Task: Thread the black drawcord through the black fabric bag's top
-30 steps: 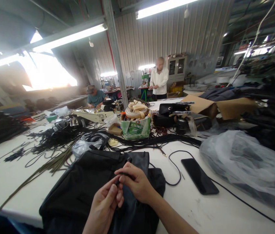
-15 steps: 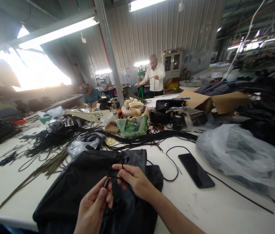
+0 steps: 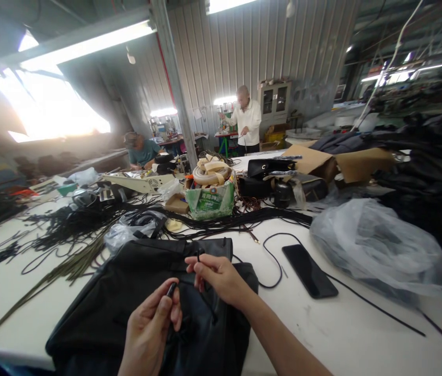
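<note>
Above the surface (image 3: 303, 339), head view: two bare hands are held close together but apart, over a black bag (image 3: 95, 303) laid flat.
Left hand (image 3: 150, 321): a small black end piece (image 3: 171, 289) is clamped between thumb and fingers, its tip pointing upward.
Right hand (image 3: 223, 277): the fingers are curled about a thin black cord (image 3: 199, 254); whether it is firmly pinched cannot be told, as the contact is partly hidden.
Cord handling: the end piece is probably best held steady in the left grip, with its tip uncovered, while the cord is guided without twisting; against the black bag, it could easily be lost from sight.
Right of the bag: a phone (image 3: 309, 271) is seen lying face-up, near a clear plastic bag (image 3: 377, 248).
</note>
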{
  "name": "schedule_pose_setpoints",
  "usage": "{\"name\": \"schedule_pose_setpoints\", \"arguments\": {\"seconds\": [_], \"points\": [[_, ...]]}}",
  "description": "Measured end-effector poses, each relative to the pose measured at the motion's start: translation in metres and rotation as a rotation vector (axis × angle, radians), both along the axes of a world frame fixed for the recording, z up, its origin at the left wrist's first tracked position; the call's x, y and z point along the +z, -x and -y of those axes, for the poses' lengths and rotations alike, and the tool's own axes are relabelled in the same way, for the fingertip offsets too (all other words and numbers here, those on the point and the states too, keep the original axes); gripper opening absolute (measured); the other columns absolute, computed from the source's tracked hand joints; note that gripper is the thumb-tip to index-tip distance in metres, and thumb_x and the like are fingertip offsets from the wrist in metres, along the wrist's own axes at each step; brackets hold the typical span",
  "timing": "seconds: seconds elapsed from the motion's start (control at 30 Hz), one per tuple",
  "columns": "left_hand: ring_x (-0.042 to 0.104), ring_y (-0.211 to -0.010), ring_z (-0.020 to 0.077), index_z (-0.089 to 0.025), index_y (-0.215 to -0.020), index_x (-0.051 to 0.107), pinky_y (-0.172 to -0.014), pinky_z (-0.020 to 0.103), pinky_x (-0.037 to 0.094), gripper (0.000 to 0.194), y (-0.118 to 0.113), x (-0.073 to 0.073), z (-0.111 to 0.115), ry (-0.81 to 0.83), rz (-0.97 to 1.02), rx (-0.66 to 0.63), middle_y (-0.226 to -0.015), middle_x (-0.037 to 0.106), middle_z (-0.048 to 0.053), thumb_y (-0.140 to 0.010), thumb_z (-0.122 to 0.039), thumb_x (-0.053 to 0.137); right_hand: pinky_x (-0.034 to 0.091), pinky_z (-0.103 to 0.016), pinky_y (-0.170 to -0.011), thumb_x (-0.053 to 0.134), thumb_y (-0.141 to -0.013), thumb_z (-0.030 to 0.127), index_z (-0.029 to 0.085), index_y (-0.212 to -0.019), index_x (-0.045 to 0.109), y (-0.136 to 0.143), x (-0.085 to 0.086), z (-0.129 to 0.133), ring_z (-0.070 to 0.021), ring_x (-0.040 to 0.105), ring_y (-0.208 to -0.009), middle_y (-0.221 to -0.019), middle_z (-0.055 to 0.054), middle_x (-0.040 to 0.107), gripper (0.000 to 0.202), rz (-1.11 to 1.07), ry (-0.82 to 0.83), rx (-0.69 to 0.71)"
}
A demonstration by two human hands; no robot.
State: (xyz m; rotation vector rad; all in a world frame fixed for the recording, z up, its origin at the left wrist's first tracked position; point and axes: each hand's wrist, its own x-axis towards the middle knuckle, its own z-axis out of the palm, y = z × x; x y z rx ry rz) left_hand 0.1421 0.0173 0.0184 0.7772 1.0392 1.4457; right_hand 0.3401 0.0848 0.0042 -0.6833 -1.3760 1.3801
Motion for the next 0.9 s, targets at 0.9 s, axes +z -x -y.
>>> {"name": "schedule_pose_setpoints", "arguments": {"seconds": [0.9], "points": [[0.051,-0.061,0.0076,-0.015,-0.111,0.089,-0.055,0.021,0.049,0.061,-0.009,-0.007,-0.006,0.057,-0.020,0.091,-0.082,0.070,0.007,-0.063,-0.046,0.109,0.061,-0.031,-0.087,0.057,-0.116,0.029,0.022,-0.127,0.082,0.001,0.008,0.014,-0.0196,0.077,-0.094,-0.107,-0.008,0.080,0.028,0.134,-0.414,-0.274]]}}
